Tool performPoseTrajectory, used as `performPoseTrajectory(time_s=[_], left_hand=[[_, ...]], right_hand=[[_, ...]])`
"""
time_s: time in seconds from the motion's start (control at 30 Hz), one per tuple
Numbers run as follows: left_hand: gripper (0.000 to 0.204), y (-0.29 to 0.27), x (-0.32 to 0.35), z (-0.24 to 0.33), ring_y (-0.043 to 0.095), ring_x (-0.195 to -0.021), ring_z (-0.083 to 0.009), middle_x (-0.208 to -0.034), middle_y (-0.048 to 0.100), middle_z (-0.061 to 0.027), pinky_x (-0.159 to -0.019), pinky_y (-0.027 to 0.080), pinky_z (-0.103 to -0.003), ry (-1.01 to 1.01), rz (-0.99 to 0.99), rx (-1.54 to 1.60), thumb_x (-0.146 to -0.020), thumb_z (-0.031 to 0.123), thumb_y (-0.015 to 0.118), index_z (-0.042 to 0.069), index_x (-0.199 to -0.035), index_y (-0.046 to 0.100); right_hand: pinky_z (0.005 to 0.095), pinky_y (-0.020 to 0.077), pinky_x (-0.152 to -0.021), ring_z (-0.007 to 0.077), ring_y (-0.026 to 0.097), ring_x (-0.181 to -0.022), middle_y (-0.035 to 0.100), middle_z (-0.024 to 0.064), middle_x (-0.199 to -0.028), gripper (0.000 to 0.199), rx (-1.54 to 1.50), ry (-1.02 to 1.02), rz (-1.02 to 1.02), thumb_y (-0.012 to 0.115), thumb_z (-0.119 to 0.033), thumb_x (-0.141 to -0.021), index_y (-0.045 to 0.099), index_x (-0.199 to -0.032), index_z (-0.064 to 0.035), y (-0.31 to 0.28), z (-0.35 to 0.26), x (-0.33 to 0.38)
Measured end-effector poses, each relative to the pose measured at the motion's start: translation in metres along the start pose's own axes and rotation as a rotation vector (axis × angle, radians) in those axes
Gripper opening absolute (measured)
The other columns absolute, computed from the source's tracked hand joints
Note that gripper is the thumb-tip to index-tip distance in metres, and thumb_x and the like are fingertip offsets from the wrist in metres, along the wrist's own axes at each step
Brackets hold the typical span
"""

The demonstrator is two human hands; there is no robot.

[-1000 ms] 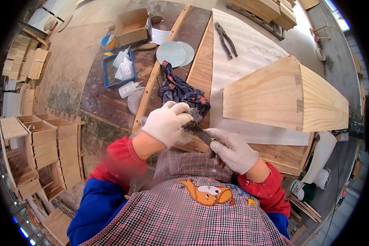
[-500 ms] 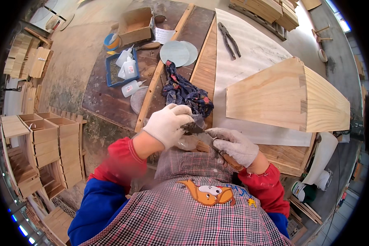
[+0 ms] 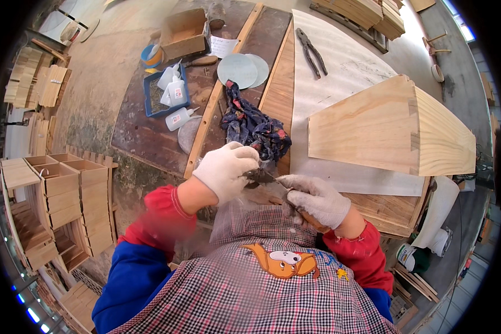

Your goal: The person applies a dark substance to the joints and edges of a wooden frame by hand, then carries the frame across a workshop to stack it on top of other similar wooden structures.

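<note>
Both gloved hands, left (image 3: 225,170) and right (image 3: 314,197), pinch a small dark piece (image 3: 260,176), perhaps a blade, beside the rag (image 3: 254,127).

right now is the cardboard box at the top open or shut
Open: the cardboard box has its top flaps apart and its brown inside shows.

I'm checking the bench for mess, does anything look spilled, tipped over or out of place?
One white glue bottle lies on its side beside the blue tray, where two others stand. A crumpled patterned rag sits near the left hand. Nothing looks spilled.
</note>
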State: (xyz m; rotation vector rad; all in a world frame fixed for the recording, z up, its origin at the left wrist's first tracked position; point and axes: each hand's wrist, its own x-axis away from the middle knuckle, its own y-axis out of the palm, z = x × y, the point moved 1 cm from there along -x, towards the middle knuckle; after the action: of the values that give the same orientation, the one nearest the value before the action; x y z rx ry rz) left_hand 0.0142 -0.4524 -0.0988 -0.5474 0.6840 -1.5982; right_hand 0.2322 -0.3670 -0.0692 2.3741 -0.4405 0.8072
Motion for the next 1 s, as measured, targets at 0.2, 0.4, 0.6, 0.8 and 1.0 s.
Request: performPoseTrajectory(time_s=[0.2,0.4,0.6,0.8,1.0], left_hand=[[0.016,-0.005,-0.002,0.006,0.057,-0.092,-0.027,-0.099,0.06,-0.0032,-0.075,0.049,-0.038,0.006,0.005,-0.208,-0.066,0.011,0.063,0.008,-0.082,0.064],[0.018,-0.006,-0.002,0.011,0.055,-0.092,-0.0287,-0.099,0.059,-0.004,-0.074,0.049,-0.038,0.044,0.04,-0.257,-0.065,0.014,0.065,0.008,-0.082,0.064],[0.022,-0.007,-0.001,0.011,0.055,-0.091,-0.0277,-0.099,0.058,-0.0046,-0.074,0.049,-0.037,0.089,0.117,-0.268,-0.063,0.017,0.066,0.008,-0.083,0.063],[0.024,-0.006,-0.001,0.007,0.055,-0.09,-0.0271,-0.099,0.058,-0.0043,-0.072,0.05,-0.037,0.082,0.106,-0.306,-0.063,0.017,0.068,0.008,-0.084,0.063],[0.022,0.001,0.002,0.004,0.055,-0.092,-0.0269,-0.1,0.058,-0.0036,-0.075,0.049,-0.036,0.044,0.051,-0.302,-0.065,0.013,0.068,0.008,-0.085,0.063]], right_hand=[[0.0224,0.0468,-0.05,0.0085,0.053,-0.057,0.055,0.0035,-0.074,0.042,0.281,-0.075,0.096,0.038,-0.012,-0.093,0.042,-0.135,-0.0034,0.012,-0.003,0.0],[0.0236,0.0479,-0.049,0.0103,0.054,-0.058,0.057,0.0066,-0.078,0.043,0.019,-0.041,-0.001,0.043,-0.015,-0.094,0.04,-0.134,-0.0012,0.001,0.006,-0.006],[0.024,0.0477,-0.046,0.0116,0.054,-0.059,0.058,0.0086,-0.078,0.047,-0.229,-0.009,-0.052,0.048,-0.018,-0.092,0.039,-0.134,0.0014,-0.002,0.004,-0.005],[0.0219,0.047,-0.049,0.0094,0.053,-0.059,0.057,0.0058,-0.078,0.044,-0.01,-0.091,0.019,0.045,-0.016,-0.094,0.04,-0.135,-0.0011,0.002,0.011,-0.011],[0.0212,0.0445,-0.051,0.0078,0.052,-0.059,0.057,0.0035,-0.076,0.043,0.231,-0.116,0.085,0.04,-0.013,-0.095,0.04,-0.136,-0.0029,0.011,0.001,-0.008]])
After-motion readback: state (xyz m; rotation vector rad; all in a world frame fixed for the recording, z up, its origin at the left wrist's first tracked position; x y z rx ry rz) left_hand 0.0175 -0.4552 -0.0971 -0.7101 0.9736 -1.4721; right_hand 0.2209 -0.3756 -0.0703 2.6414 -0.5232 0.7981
